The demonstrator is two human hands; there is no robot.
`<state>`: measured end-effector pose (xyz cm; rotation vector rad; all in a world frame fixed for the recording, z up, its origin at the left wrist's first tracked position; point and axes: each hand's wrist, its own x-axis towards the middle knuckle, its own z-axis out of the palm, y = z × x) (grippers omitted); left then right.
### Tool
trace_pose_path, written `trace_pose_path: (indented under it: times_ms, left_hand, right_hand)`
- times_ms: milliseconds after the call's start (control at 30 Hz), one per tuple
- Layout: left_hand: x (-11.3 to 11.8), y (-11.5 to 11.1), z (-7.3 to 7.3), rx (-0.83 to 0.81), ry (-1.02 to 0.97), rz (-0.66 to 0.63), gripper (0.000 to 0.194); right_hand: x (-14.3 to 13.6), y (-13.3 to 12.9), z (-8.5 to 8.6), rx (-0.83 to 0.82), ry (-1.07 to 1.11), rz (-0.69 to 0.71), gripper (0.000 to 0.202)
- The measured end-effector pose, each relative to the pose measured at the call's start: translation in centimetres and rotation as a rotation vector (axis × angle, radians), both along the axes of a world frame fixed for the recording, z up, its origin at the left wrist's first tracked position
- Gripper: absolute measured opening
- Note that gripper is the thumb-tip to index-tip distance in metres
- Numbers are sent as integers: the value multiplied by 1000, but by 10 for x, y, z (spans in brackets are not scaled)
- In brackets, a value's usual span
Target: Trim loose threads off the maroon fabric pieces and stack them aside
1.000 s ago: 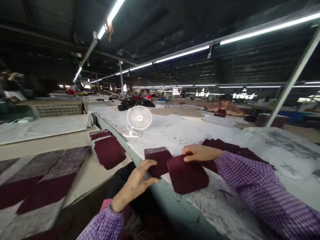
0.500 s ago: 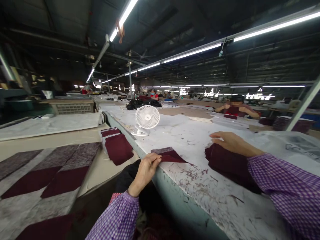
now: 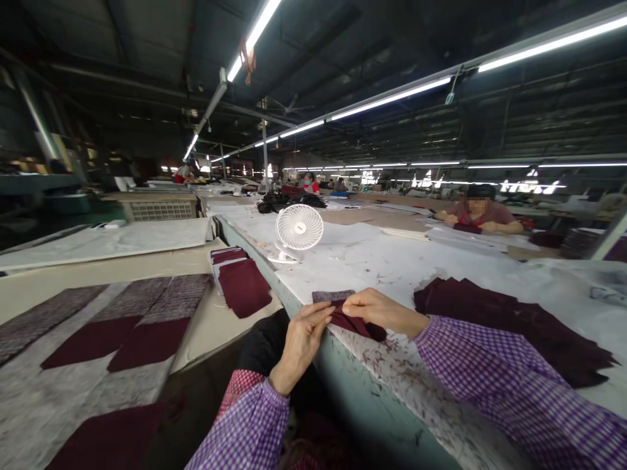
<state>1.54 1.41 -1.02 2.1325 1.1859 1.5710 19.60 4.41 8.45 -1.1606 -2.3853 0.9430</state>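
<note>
Near the table's front edge lies a maroon fabric piece [image 3: 360,324] with a speckled grey-purple part [image 3: 333,296] at its far side. My left hand [image 3: 302,336] pinches its left edge, fingers closed. From the right, my right hand [image 3: 379,309] pinches the maroon cloth close to the left fingertips; the cloth is rumpled between the hands. Whether one layer or two are held, I cannot tell. To the right of my right hand, a fanned pile of maroon fabric pieces [image 3: 509,320] is spread on the white-covered table [image 3: 372,254].
A small white fan [image 3: 299,227] stands behind my hands. On the lower surface at left lie a stack of maroon pieces [image 3: 243,287] and two-tone panels [image 3: 161,326]. A co-worker [image 3: 480,212] sits across the table at right. Dark cloth [image 3: 289,201] lies farther back.
My right hand has moved left from the maroon pile to the piece at my left hand and now grips it. The pile shows more fully. The view has shifted slightly.
</note>
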Motion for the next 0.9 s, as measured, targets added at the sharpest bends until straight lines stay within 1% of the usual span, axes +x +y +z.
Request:
trace_pose_path:
  times_ms: [67,100,167,233,300,367,433,533,600,667,700,733,800,900]
  left_hand:
    - [0,-4,-6,45,-3,46,27]
    - [-1,-7,-9,78,17,63,28]
    - [-5,-14,-13,152,106,83,26]
    - [-12,-21,-14,209,207,79,23]
    - [-19,-25,-11,227,225,86,19]
    - [-21,-24,-5,229,156,120,15]
    - [-20,-17,3,204,127,135,17]
    - [-12,-3,12,139,260,80,17]
    - [-7,3,13,116,361,74,17]
    - [-3,6,11,133,399,117,16]
    - [-1,5,10,150,400,146,16]
    - [-1,5,9,167,395,171,16]
    - [0,4,8,180,399,188,16]
    - [-3,5,9,134,456,147,15]
  right_hand:
    - [2,2,-5,-199,126,-30,32]
    - [3,3,-8,-273,187,-64,32]
    - [5,5,-14,-336,267,-160,31]
    - [6,8,-19,-299,284,-257,29]
    - [7,11,-22,-194,253,-294,27]
    - [6,14,-24,-43,184,-279,25]
    - [5,16,-24,92,93,-241,25]
    - [2,12,-23,193,0,-173,27]
    - [-1,7,-22,229,-30,-94,25]
    - [-2,2,-20,256,-66,-9,23]
    - [-2,2,-20,265,-85,11,24]
    - [-1,3,-20,272,-98,5,26]
    - [4,9,-20,265,-92,-68,30]
    - [17,26,-24,149,10,-193,32]
